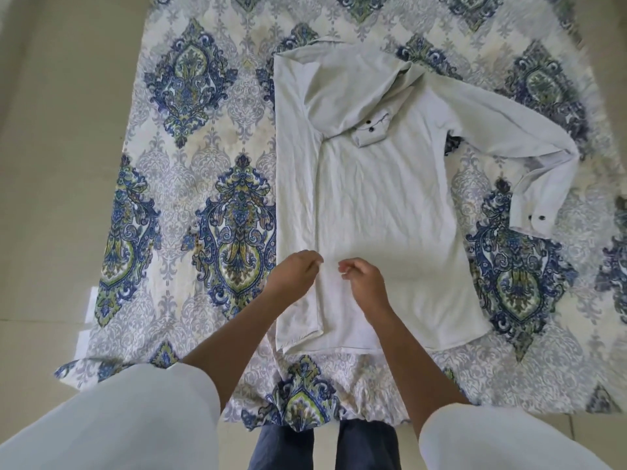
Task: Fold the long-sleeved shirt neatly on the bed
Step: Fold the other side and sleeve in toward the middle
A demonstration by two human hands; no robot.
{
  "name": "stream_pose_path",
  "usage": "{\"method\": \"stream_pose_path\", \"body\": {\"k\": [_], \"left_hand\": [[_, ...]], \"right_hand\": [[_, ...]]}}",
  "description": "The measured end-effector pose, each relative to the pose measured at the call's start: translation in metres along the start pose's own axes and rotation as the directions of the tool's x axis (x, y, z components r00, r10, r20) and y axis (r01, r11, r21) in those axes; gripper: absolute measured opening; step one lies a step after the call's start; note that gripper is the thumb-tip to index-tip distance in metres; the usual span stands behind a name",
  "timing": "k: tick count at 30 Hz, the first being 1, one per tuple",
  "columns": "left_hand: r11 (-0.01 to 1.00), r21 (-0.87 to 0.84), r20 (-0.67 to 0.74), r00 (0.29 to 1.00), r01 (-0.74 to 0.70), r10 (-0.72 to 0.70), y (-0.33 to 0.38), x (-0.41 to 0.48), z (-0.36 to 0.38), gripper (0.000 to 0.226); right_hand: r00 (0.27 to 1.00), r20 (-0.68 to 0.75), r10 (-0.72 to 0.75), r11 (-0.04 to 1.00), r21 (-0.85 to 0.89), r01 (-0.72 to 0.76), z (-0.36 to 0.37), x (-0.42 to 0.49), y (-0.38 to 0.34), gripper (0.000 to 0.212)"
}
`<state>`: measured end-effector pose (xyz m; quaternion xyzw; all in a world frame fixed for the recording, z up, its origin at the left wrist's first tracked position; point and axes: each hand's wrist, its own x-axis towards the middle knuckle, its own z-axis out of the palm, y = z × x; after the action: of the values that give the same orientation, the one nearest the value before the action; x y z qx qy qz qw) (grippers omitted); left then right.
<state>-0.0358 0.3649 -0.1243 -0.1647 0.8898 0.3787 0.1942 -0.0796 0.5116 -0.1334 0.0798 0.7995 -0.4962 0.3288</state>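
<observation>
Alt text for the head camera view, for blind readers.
A white long-sleeved shirt lies on a patterned bedsheet, one side and sleeve folded in, the other sleeve spread out. The left hand and right hand are near its hem.

shirt: pale cloth, matt, finely creased
buttons: hard-looking, glossy
sheet: printed cloth, matt, lightly rumpled
floor: smooth tiles, faint sheen
worn sleeves: white cloth, smooth, matt
trousers: dark cloth, matt
</observation>
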Motion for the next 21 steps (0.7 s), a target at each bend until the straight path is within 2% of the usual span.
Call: {"method": "stream_pose_path", "body": {"k": [4, 7, 15, 21], "left_hand": [[0.983, -0.161, -0.014, 0.996, 0.089, -0.093, 0.039, 0.035, 0.008, 0.026], [0.971, -0.220, 0.017, 0.995, 0.096, -0.095, 0.075, 0.060, 0.018, 0.025], [0.980, -0.183, 0.036, 0.997, 0.077, -0.072, 0.166, 0.137, 0.044, 0.024], [0.997, -0.073, -0.008, 1.000, 0.018, -0.019, 0.203, 0.202, 0.037, 0.028]], "right_hand": [[0.991, -0.087, 0.100, 0.979, 0.185, -0.082, -0.038, 0.023, -0.007, 0.034], [0.979, -0.125, 0.162, 0.959, 0.253, -0.126, -0.077, 0.040, -0.010, 0.034], [0.961, -0.143, 0.235, 0.925, 0.338, -0.176, -0.177, 0.106, -0.011, 0.029], [0.974, -0.150, 0.172, 0.940, 0.319, -0.117, -0.215, 0.164, -0.029, 0.029]]}}
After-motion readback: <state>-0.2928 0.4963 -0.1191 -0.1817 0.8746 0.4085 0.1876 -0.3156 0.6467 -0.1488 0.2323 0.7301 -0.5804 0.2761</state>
